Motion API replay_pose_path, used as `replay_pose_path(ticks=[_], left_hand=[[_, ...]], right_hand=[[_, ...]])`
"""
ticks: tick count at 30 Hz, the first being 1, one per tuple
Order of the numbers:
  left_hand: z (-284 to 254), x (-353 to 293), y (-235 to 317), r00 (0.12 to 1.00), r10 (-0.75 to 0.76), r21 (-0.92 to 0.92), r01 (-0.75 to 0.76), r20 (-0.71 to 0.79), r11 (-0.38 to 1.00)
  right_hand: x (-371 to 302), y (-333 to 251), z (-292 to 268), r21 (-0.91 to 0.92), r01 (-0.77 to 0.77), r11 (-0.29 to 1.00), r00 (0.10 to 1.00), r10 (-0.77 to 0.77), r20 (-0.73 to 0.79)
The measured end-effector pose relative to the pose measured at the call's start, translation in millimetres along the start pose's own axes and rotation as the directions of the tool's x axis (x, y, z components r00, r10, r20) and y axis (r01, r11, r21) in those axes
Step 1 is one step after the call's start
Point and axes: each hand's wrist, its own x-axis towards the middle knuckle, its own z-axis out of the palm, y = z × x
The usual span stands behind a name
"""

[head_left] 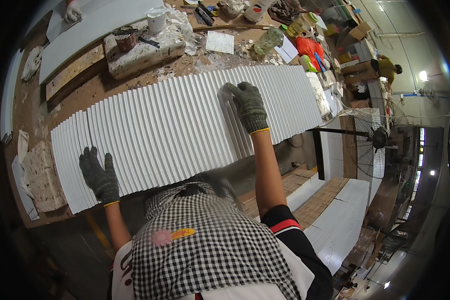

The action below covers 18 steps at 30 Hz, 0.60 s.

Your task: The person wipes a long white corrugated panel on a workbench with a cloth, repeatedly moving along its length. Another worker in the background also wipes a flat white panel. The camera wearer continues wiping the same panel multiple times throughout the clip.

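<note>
A long row of narrow white strips point(157, 127) lies side by side across the workbench in front of me. My left hand point(100, 175), in a dark grey knitted glove, rests on the strips near the left end with its fingers spread. Farther right, my right hand point(250, 106) in a matching glove with a yellow cuff touches the strips near their far edge. Its fingers are bent and somewhat apart, the tips partly hidden. Beside and below this hand, several strips look darker and grey.
Behind the strips stand a paint-stained block point(145, 52), a white tub point(156, 21) and a greenish plastic bottle point(268, 41). A red bag point(310, 48) lies at the far right. A black fan point(379, 137) stands right. A co-worker's gloved hand point(74, 12) shows at the top left.
</note>
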Motion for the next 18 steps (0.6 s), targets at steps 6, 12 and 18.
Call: replay_pose_path(ticks=[6,12,18], left_hand=[[-1.8,0.0,1.2,0.998,0.05,-0.005,-0.05,-0.041,0.999],[0.3,2.3,-0.2,0.997,0.072,0.018,-0.071,-0.028,0.997],[1.6,3.4,-1.5,0.997,0.079,0.012,-0.079,-0.018,0.997]], right_hand=[[-92.0,3.0,-47.9,0.134,0.018,0.991,0.979,-0.045,0.201],[-195.1,-22.3,-115.8,0.098,-0.208,0.973,0.849,0.13,0.512],[-150.5,-58.6,-89.7,0.177,-0.196,0.964,0.964,0.157,0.215]])
